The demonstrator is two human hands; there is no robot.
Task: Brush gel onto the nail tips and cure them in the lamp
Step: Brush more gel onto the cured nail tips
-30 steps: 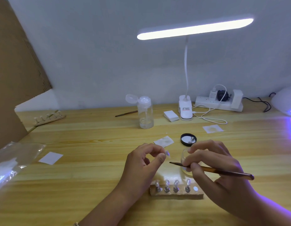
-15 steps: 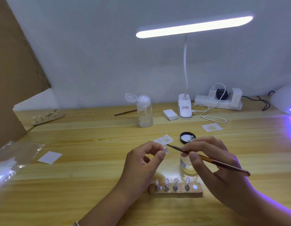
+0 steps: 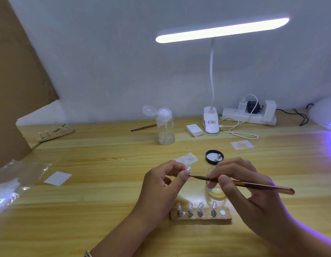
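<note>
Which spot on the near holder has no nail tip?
The rightmost spot: it stands bare, while the four to its left each carry a nail tip.

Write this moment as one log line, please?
left hand pinches nail tip | right hand holds brush | bristles at nail tip

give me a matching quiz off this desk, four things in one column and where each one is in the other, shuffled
1. brush
2. nail tip
3. black lid
4. curing lamp

a. far right edge of the table
b. pinched in the left hand
c. lying flat behind the jar
d. gripped by the right hand

Pairs: 1-d, 2-b, 3-c, 4-a
</note>
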